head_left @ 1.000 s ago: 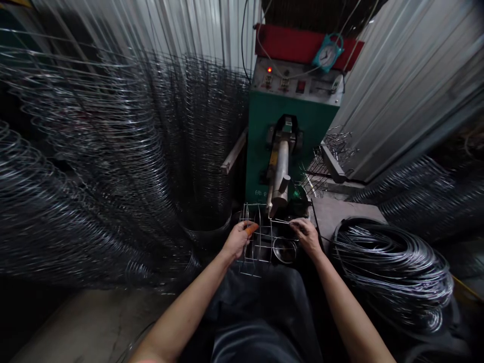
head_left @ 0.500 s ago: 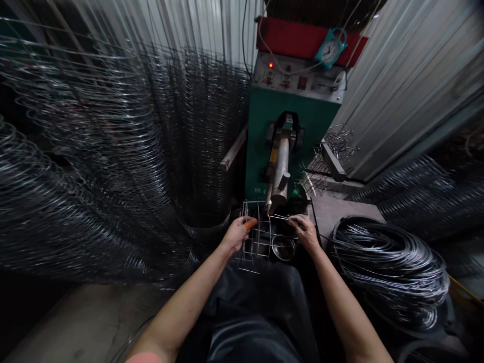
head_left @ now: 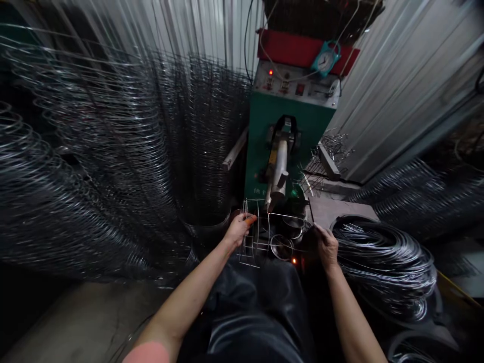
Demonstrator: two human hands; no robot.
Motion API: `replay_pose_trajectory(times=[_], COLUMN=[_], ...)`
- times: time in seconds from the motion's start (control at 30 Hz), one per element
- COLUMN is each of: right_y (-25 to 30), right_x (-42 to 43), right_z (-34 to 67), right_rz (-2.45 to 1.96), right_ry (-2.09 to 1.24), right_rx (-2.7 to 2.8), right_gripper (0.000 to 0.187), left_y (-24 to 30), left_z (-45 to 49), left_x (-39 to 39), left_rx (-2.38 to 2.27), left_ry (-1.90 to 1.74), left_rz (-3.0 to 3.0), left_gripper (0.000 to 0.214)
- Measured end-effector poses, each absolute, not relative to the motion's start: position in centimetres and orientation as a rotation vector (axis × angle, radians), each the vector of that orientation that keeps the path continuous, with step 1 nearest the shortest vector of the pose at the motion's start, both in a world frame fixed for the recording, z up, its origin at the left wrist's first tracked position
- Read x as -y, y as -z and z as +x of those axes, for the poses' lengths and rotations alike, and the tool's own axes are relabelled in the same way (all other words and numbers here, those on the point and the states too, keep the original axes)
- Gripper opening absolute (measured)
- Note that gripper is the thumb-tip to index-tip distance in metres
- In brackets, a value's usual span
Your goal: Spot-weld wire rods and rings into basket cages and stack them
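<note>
My left hand [head_left: 238, 229] is closed on the left side of a wire frame [head_left: 258, 246], a small grid of thin metal rods. Something orange [head_left: 250, 220], perhaps a finger cover, shows at its fingertips. The frame's upper right corner meets the tip of the welding machine's metal arm [head_left: 279, 171]. From that tip a thin wire [head_left: 287, 216] runs out to the right. My right hand [head_left: 327, 246] is farther right, thumb and fingers pinched together near a dark upright rod [head_left: 311, 210]; what they hold, if anything, is too small to make out.
The green machine body [head_left: 260, 121] stands ahead, with a blue clock [head_left: 325, 58] on top. Tall stacks of wire rings [head_left: 139, 121] crowd the left. A coil of cut wires [head_left: 385, 257] sits at right. Below the arm are a metal ring [head_left: 281, 247] and a small orange glow [head_left: 294, 260].
My right hand has moved right and slightly down, away from the arm's tip. A wire now extends from the tip without my fingers near it. An orange glow has appeared below. My left hand stays put.
</note>
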State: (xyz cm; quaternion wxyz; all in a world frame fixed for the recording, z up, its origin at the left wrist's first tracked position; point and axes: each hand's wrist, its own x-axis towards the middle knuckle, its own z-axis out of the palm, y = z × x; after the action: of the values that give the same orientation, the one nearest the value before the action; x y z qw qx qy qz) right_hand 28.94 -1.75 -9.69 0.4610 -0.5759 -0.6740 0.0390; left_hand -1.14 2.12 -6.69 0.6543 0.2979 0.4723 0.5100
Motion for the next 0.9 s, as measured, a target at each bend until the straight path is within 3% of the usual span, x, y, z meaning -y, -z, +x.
replay_pose_trajectory(times=[0.17, 0.5, 0.9], right_y=[11.2, 6.8, 6.4], right_x=[4.2, -1.1, -2.6], right_z=[28.1, 21.1, 20.9], right_rz=[-1.481, -1.305, -1.305], right_ry=[-0.161, -0.106, -0.137], right_rx=[1.832, 1.895, 2.016], right_gripper=[0.031, 0.015, 0.015], left_y=[6.6, 6.1, 6.3], left_z=[-0.8, -0.6, -0.8], left_x=[-1.8, -1.7, -2.5], left_rx=[-1.098, -1.102, -1.073], left_ry=[-1.220, -1.227, -1.204], left_rz=[0.674, 0.684, 0.637], left_gripper=[0.040, 0.038, 0.041])
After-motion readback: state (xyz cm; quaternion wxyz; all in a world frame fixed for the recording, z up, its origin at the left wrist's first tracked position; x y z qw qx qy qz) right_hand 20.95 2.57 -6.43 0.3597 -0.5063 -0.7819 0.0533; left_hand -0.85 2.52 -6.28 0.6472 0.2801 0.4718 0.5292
